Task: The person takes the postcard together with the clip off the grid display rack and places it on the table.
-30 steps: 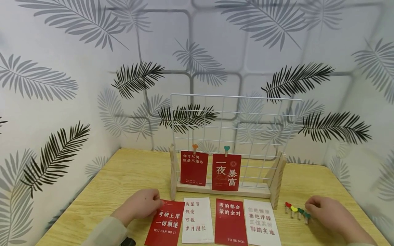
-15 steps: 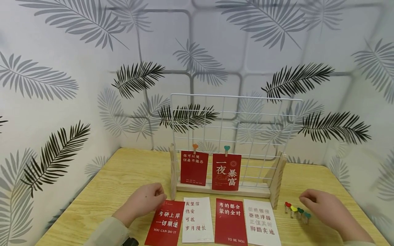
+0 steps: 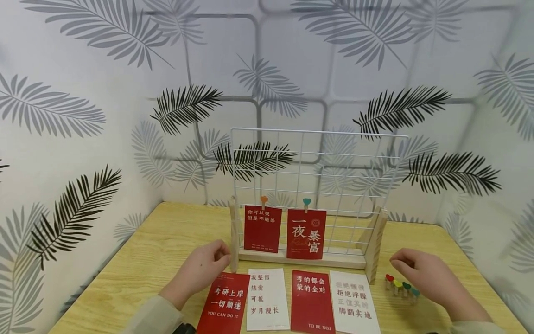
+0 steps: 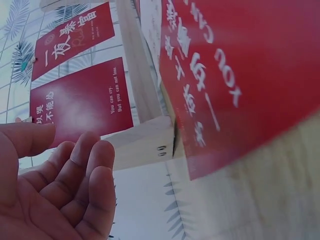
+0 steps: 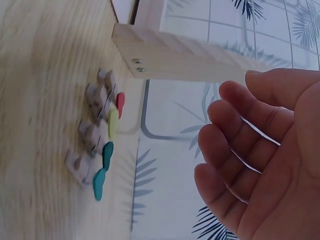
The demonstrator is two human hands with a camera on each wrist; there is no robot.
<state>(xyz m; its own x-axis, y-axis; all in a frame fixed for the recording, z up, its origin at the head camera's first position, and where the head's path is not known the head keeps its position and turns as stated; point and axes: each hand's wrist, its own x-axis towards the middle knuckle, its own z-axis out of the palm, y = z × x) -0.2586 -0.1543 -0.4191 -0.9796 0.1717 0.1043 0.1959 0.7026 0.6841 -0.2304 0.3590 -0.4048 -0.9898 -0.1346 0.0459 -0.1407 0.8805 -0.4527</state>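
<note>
My left hand (image 3: 201, 273) hovers over the upper corner of the left red card (image 3: 223, 304), loosely curled and holding nothing. In the left wrist view its fingers (image 4: 102, 155) are apart from both the card and the rack. My right hand (image 3: 431, 278) is above and beside several small wooden clothespins (image 3: 398, 285) with red, yellow, green and teal heart tops. The right wrist view shows its relaxed fingers (image 5: 215, 142) clear of the clothespins. A white wire grid rack (image 3: 317, 181) bears two red cards, hung by an orange-heart clothespin (image 3: 264, 202) and a teal-heart clothespin (image 3: 307, 204).
A white card (image 3: 268, 299), another red card (image 3: 313, 301) and a second white card (image 3: 355, 301) lie in a row before the rack. The rack's wooden feet (image 3: 377, 246) stand on the wood-grain table (image 3: 175, 222). Leaf-patterned walls (image 3: 292, 46) enclose the back and sides.
Both hands have lifted and moved inward toward the rack, the left one rightward and the right one leftward, away from the clothespins. Cards and clothespins stay where they were.
</note>
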